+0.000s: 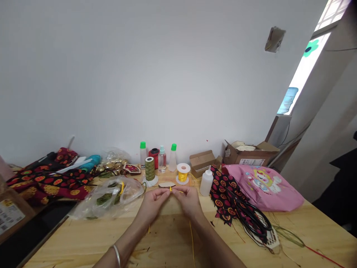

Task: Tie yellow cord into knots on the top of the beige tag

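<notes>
My left hand [153, 203] and my right hand [188, 201] meet over the middle of the wooden table, fingertips pinched on a yellow cord [171, 189]. A small bunched part of the cord shows between the fingertips. One length hangs below my right hand, and a short end dangles under my left wrist. Just beyond the fingers lies a pale, dark-edged flat piece [166, 184]. Behind my right hand stands a white spool of yellow cord [183, 174]. An olive green thread cone [150, 171] is upright behind my left hand.
Glue bottles with green caps [173, 158] stand by the wall. A white squeeze bottle [206, 182], patterned fabric [225, 193], black cable [251, 216] and a pink bag [264, 188] lie right. To the left are a clear plastic bag [131, 188] and a dark flat panel [36, 230].
</notes>
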Demonstrator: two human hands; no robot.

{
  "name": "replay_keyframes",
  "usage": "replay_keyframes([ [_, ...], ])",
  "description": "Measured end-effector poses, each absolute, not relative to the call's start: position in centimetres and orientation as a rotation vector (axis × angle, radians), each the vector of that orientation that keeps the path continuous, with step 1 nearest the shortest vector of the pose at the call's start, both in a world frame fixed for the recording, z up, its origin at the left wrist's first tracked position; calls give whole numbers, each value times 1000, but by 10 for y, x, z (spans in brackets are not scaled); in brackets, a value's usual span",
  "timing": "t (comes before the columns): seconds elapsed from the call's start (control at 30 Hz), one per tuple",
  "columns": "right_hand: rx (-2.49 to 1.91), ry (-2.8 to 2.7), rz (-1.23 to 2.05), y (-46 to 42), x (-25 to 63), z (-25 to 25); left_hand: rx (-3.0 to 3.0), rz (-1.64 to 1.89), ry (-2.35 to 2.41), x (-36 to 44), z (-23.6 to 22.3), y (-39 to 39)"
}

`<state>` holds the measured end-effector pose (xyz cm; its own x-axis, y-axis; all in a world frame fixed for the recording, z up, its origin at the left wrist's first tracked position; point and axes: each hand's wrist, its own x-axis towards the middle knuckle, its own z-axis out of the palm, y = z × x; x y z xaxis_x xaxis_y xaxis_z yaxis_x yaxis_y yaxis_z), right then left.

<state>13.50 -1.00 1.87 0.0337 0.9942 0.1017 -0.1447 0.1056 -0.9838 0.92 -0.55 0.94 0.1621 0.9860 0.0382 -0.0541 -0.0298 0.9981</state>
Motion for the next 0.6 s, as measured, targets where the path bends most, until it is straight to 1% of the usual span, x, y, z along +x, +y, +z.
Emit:
replay_keyframes([
  [0.27,-1005,-1233,1066,-8,134,9,1352,1151,1027,9,12,-10],
  [0.6,-1176,-1447,910,-8,136,10,1360,1150,1080,4,13,-10],
])
